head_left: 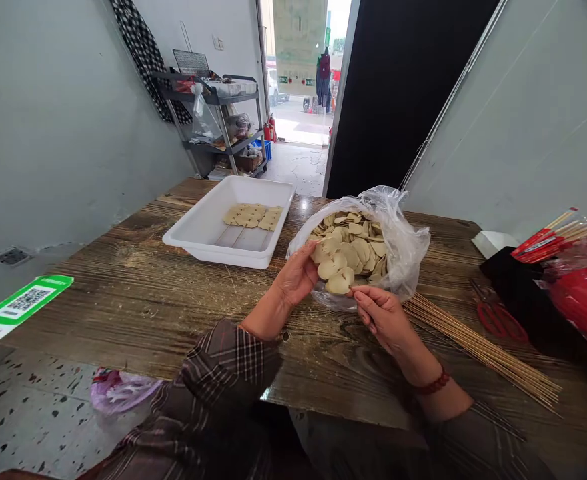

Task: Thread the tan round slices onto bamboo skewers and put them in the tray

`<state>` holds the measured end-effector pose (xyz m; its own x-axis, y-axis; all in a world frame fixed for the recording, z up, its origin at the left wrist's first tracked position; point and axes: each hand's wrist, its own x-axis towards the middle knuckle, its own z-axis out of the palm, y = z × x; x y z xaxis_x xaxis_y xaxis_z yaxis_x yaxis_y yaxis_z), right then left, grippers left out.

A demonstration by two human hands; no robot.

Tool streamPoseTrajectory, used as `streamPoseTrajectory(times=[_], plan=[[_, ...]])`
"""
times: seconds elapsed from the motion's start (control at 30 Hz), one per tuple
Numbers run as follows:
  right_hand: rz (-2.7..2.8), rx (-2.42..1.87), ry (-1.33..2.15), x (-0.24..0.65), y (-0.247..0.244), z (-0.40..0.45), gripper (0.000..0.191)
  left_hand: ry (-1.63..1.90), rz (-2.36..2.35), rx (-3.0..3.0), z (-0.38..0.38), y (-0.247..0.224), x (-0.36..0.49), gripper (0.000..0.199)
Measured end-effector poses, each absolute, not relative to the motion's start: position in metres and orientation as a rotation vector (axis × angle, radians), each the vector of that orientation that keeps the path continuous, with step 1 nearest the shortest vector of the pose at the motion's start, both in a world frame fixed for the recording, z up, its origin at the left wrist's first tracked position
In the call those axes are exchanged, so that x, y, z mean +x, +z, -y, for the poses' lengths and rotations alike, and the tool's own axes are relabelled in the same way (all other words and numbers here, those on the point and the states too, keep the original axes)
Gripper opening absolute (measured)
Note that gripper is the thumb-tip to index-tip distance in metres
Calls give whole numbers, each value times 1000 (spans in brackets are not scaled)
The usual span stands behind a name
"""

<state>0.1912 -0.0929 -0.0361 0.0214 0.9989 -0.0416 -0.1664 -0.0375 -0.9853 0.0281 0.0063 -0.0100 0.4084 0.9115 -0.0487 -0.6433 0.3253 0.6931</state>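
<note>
Skewered slices (pixel 331 267), held in hands (pixel 297 275) (pixel 381 312), “TSING” lettering (pixel 310 82)

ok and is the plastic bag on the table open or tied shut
Open: the plastic bag has its mouth spread wide, with the pile of flat, pale slices inside showing.

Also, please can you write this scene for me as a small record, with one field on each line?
left hand: holds pale round slices that are on a stick
right hand: pinches the near end of the stick
plastic bag: open, with many loose slices
white tray: left of the bag, with filled skewers inside
bare sticks: bundle on the wooden table, right of the bag
scissors: red handles, beyond the bundle
</note>
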Motion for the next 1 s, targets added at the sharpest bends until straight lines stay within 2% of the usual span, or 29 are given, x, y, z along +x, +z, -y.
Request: streamPoseTrajectory(times=[0.2,0.3,0.53,0.8,1.0], plan=[[1013,-1089,1318,189,-31,93,35,971,-401,648,1,-10,32,61],[992,-1066,1341,187,-33,92,35,938,-340,665,7,-8,35,67],[1159,-1255,1117,181,-44,89,36,1041,-386,632,7,-4,37,43],[1354,-1323,1004,178,-44,91,36,1117,-464,598,0,-1,31,34],[1440,-1375,782,183,-44,93,30,1156,-496,620,-6,-2,23,40]])
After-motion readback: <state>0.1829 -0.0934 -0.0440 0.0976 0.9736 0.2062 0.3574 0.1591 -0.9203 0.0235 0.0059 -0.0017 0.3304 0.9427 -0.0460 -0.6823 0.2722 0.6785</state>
